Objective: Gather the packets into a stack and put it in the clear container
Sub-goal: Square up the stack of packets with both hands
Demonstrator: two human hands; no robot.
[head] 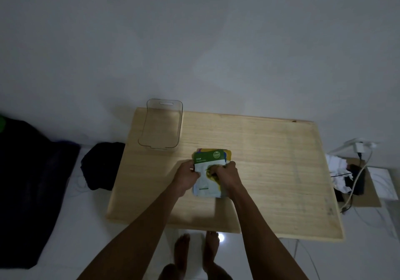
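Note:
A stack of packets (207,160) lies on the wooden table (270,160), near its middle. The top packet is green and white with the word "Olive"; yellow and blue edges of others show beneath it. My left hand (186,174) grips the stack's left edge. My right hand (227,174) presses on its right side, with fingers over the top packet. The clear container (161,126) stands empty at the table's far left corner, just beyond the stack.
A dark bag (101,165) lies on the floor left of the table, with a larger dark bundle (30,188) further left. Cables, a charger and crumpled cloth (346,171) sit to the right. My bare feet (197,251) stand by the near edge.

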